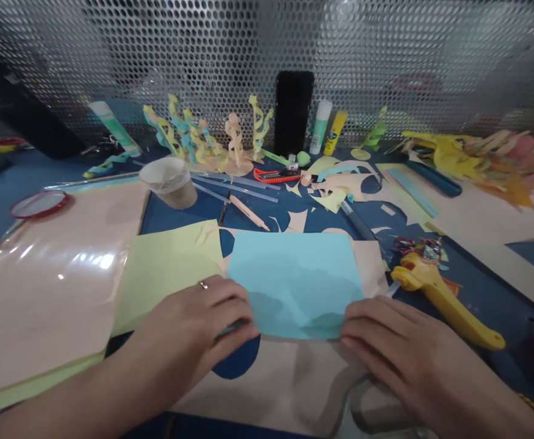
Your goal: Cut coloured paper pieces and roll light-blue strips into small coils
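A light blue paper sheet (294,277) lies flat in front of me on peach paper (276,384). My left hand (198,323), with a ring on one finger, pinches the sheet's near left corner. My right hand (399,347) rests with its fingertips on the sheet's near right edge, pressing it down. A pale green sheet (161,268) lies just left of the blue one, partly under my left hand.
A yellow glue gun (440,292) lies right of the blue sheet. Behind are a paper cup (170,181), a red cutter (278,176), glue sticks (320,127), a black phone (293,113), standing paper cut-outs (202,137) and scraps (486,158). A glossy peach sheet stack (42,286) fills the left.
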Action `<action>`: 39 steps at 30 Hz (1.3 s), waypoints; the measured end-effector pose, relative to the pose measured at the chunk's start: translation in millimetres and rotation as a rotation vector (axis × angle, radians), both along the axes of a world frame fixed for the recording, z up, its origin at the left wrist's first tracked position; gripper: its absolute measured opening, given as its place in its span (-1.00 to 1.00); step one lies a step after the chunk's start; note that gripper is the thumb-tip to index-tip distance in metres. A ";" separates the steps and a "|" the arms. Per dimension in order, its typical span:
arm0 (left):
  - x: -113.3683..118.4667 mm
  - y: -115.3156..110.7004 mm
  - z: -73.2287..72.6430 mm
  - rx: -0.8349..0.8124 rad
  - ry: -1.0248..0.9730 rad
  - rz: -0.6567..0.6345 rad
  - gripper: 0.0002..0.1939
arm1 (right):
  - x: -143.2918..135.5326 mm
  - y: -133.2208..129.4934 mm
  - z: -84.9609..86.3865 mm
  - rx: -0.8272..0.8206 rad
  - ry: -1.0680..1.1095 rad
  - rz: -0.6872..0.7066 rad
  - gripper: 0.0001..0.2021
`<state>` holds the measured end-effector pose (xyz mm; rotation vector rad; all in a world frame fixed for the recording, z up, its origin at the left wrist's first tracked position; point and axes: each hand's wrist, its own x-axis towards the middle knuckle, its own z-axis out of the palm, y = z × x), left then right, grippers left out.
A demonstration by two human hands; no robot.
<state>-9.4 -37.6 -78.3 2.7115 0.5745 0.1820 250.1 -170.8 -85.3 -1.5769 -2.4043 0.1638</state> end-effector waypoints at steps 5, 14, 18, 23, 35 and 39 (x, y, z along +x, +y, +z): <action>-6.0 21.8 20.8 -0.446 0.201 0.166 -0.80 | 3.9 0.6 -0.2 -0.112 0.047 -0.124 -0.74; -7.6 27.9 34.4 -0.623 0.331 0.333 -0.66 | 8.0 -0.9 -3.2 -0.299 0.158 -0.244 -0.79; -5.2 25.4 30.0 -0.577 0.303 0.325 -0.80 | 8.3 -2.2 -0.7 -0.339 0.171 -0.258 -0.80; -5.0 27.1 22.5 -0.537 0.238 0.264 -0.82 | 10.5 -1.6 0.0 -0.397 0.183 -0.272 -0.81; -8.6 24.3 28.0 -0.390 0.271 0.320 -0.70 | 12.0 -2.5 -0.3 -0.282 0.211 -0.282 -0.85; -8.2 23.7 24.0 -0.341 0.263 0.305 -0.72 | 9.7 -2.2 0.6 -0.290 0.203 -0.306 -0.83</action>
